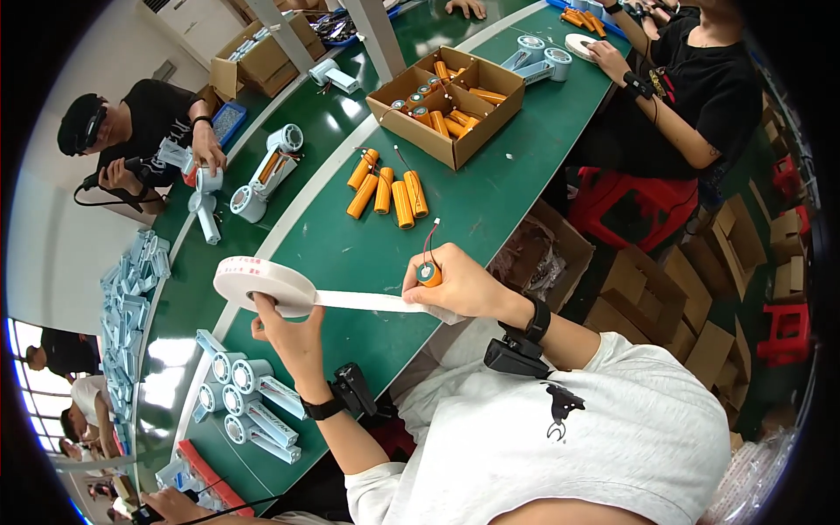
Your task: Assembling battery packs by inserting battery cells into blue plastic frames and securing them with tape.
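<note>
My left hand (296,346) grips a wide roll of white tape (230,282), with fingers in its core. A strip of white tape (363,301) runs taut from the roll across to my right hand (470,284). That hand is closed around an orange cylindrical battery (429,275), whose end faces up with thin wires and a small white plug rising from it. The tape's far end is at my right fingers, partly hidden by them. Several loose orange batteries (402,205) with wires lie on the green table (341,254) beyond my hands.
A divided cardboard box (418,138) of orange batteries stands farther back. Light blue fan-like housings (249,374) sit left of my left forearm, more (131,306) piled at far left. Co-workers sit across and at right, one hand on another tape roll (580,47). Red stools (626,206) stand right.
</note>
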`<state>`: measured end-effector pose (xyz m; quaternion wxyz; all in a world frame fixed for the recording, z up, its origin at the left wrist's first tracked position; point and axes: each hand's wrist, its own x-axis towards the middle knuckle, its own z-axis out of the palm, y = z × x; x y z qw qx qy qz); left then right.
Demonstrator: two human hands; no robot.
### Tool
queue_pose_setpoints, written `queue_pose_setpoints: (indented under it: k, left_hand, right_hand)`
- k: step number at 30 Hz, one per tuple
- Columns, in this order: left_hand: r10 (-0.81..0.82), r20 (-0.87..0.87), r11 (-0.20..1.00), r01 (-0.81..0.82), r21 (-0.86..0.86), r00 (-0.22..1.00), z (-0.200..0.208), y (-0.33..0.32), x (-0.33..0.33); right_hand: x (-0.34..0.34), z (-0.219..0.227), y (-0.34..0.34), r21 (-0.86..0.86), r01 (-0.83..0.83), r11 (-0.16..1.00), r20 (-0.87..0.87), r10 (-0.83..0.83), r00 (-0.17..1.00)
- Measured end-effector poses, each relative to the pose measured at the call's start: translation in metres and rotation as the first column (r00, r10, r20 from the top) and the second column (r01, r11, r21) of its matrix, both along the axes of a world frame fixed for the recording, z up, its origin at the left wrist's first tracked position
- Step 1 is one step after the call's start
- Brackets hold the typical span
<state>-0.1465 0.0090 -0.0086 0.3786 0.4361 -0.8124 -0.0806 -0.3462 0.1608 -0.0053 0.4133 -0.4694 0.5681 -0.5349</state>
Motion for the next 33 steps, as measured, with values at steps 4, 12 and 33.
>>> queue_pose_setpoints:
  k: [4,12,33]
  left_hand:
    - [0.02,0.051,0.999,-0.018,-0.046,0.998,-0.003,-0.007,0.016]
    - [-0.073,0.122,0.99,0.087,-0.114,0.99,-0.01,0.008,0.005]
    - [0.143,0.222,0.982,-0.166,0.092,0.965,0.017,0.033,-0.047]
  right_hand:
    - [-0.006,0.009,0.001,0.095,0.027,0.995,-0.054,-0.022,0.998]
    - [-0.011,0.038,-0.028,-0.142,0.045,0.989,0.319,0.002,0.948]
    - [0.01,0.002,-0.117,-0.331,0.342,0.879,0.497,-0.146,0.855]
